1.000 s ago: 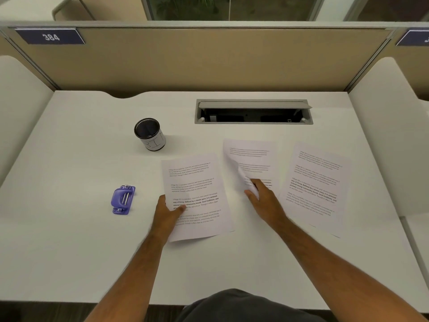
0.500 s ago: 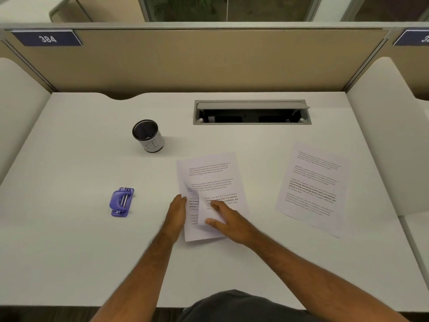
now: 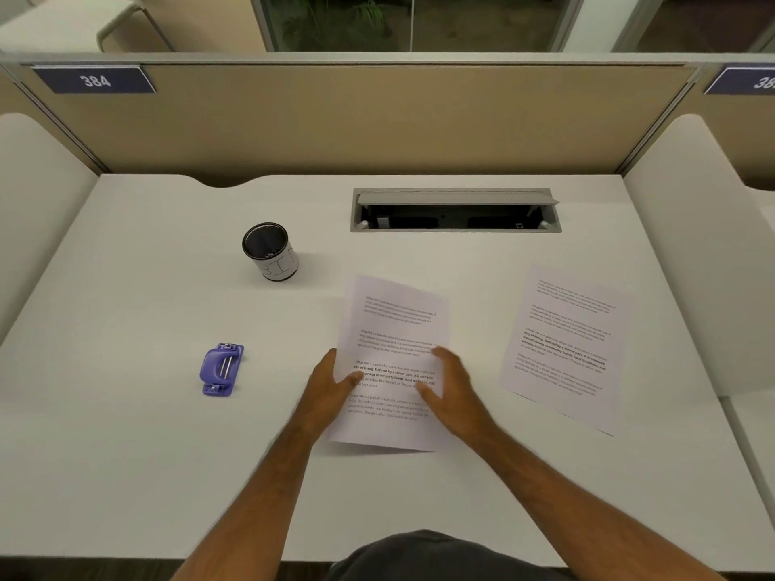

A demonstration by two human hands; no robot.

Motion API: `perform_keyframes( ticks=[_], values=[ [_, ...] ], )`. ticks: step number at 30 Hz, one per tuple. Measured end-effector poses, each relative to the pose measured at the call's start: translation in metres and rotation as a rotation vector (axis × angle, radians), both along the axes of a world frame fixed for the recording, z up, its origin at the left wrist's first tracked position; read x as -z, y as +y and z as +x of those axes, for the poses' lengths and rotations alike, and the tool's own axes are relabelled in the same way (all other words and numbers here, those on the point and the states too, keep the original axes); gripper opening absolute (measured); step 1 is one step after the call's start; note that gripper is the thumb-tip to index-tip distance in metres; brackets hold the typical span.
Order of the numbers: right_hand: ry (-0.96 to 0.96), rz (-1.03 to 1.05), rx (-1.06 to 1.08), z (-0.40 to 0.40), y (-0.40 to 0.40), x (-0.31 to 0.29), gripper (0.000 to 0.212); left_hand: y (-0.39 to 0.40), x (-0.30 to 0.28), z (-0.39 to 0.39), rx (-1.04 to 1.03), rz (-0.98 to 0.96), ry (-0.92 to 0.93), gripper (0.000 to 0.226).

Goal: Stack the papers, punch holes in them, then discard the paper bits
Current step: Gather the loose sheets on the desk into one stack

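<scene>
White cubicle surface (image 3: 126,454) w/ tan divider. Stack (image 3: 394,329) lies at centre; left hand (image 3: 331,385) & right hand (image 3: 451,385) flat on its sides, fingers relaxed, prob. squaring edges. Loose sheet (image 3: 566,350) right of stack; punch (image 3: 221,369) & bin (image 3: 270,251) left of stack.

A white tabletop (image 3: 126,454) carries a purple hole punch (image 3: 221,369) at left, a black cup (image 3: 271,251) behind it, stacked papers (image 3: 394,329) mid-table and a lone printed sheet (image 3: 566,350) at right.
</scene>
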State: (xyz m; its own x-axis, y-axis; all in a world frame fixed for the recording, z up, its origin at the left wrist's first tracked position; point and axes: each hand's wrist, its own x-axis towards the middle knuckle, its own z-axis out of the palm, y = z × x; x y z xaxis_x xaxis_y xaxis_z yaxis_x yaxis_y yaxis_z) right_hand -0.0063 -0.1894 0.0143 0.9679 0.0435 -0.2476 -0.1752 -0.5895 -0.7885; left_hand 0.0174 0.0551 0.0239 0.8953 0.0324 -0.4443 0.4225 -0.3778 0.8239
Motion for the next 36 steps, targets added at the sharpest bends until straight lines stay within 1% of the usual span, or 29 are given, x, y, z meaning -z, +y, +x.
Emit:
perform_keyframes(
  ticks=[1,2,4,6,9,11,13,16,19,22,24,27,30,33,36],
  values=[
    [-0.014,-0.003,0.086,0.004,-0.007,0.001,0.069,0.002,-0.002,0.0,0.023,-0.004,-0.023,0.045],
    [0.012,0.033,0.169,0.008,-0.013,0.0,0.072,0.003,-0.005,-0.001,0.041,-0.012,-0.045,0.046],
    [0.12,0.217,0.304,0.017,-0.021,-0.005,0.08,0.004,-0.014,-0.001,0.066,-0.031,-0.091,0.047],
    [0.196,0.412,0.378,0.026,-0.029,-0.013,0.081,0.002,-0.025,0.0,0.081,-0.053,-0.139,0.044],
    [0.228,0.652,0.38,0.036,-0.037,-0.031,0.067,-0.005,-0.043,0.002,0.069,-0.122,-0.189,0.035],
    [0.149,0.705,0.34,0.042,-0.038,-0.047,0.051,-0.011,-0.055,0.005,0.043,-0.178,-0.231,0.033],
    [0.034,0.687,0.337,0.049,-0.037,-0.067,0.039,-0.017,-0.067,0.009,0.006,-0.209,-0.292,0.032],
    [-0.146,0.614,0.349,0.057,-0.034,-0.097,0.027,-0.024,-0.085,0.016,-0.053,-0.209,-0.398,0.028],
    [-0.284,0.501,0.343,0.058,-0.033,-0.118,0.03,-0.027,-0.097,0.023,-0.074,-0.182,-0.474,0.031],
    [-0.337,0.358,0.321,0.052,-0.034,-0.118,0.031,-0.031,-0.1,0.028,-0.093,-0.21,-0.464,0.041],
    [-0.328,0.287,0.297,0.047,-0.034,-0.108,0.038,-0.035,-0.098,0.029,-0.078,-0.232,-0.419,0.041],
    [-0.239,0.335,0.274,0.042,-0.031,-0.096,0.033,-0.042,-0.094,0.025,-0.025,-0.227,-0.381,0.033],
    [-0.218,0.321,0.283,0.041,-0.031,-0.093,0.028,-0.045,-0.094,0.022,-0.033,-0.23,-0.374,0.034],
    [-0.208,0.353,0.304,0.043,-0.035,-0.093,0.026,-0.043,-0.094,0.023,-0.052,-0.253,-0.36,0.035],
    [-0.2,0.408,0.347,0.046,-0.041,-0.091,0.027,-0.039,-0.089,0.024,-0.052,-0.308,-0.285,0.035]
  ],
)
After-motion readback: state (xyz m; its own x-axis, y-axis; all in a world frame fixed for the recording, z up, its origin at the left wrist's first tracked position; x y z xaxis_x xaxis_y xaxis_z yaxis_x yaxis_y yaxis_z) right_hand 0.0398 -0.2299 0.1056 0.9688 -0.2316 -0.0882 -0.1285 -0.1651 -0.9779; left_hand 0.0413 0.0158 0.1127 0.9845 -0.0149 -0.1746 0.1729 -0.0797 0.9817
